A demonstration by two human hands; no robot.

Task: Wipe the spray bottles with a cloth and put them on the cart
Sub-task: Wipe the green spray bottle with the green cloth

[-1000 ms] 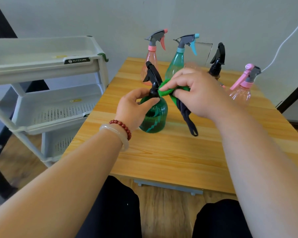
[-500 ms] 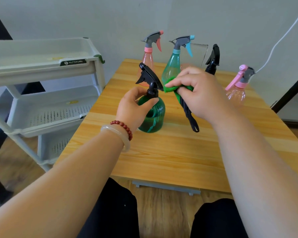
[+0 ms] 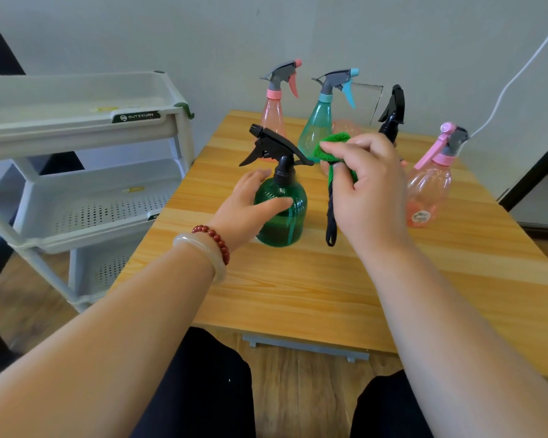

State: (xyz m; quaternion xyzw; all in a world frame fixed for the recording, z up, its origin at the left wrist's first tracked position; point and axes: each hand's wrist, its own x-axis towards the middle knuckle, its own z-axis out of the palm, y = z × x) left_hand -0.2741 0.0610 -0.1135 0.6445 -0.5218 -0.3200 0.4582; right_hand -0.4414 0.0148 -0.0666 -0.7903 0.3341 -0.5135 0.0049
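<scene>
A round dark green spray bottle (image 3: 283, 213) with a black trigger head stands on the wooden table (image 3: 314, 289). My left hand (image 3: 250, 207) holds its body from the left, thumb across the front. Just right of the trigger head, my right hand (image 3: 366, 188) pinches a green cloth (image 3: 336, 150) with a black hanging loop, clear of the bottle. Behind stand a pink bottle (image 3: 274, 112), a teal bottle (image 3: 318, 128), a bottle with a black head (image 3: 393, 112) partly hidden by my right hand, and a pink bottle (image 3: 427, 191) at the right.
A grey three-tier plastic cart (image 3: 86, 128) stands left of the table, its top tray and perforated middle shelf bare. A white cable (image 3: 519, 74) runs down the wall at the right. My knees are below the table's front edge.
My right hand with the cloth has drawn back to the right, off the trigger head. My left hand has slid down from the neck onto the bottle's body.
</scene>
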